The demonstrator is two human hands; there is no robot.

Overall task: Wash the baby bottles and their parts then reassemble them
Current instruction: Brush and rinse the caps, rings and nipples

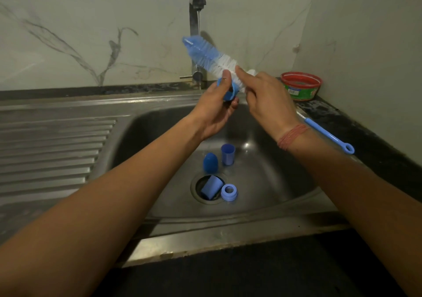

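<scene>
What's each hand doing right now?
Left hand: holding a blue ring.
Right hand: holding the bottle brush.

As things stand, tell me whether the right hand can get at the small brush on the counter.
Probably not yet: the right hand grips the big brush. The small brush lies uncovered just beside that wrist.

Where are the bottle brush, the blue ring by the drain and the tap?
bottle brush (206,53): head view, on its blue bristles.
blue ring (229,192): head view, on its top rim.
tap (194,22): head view, on its upright pipe.
</scene>
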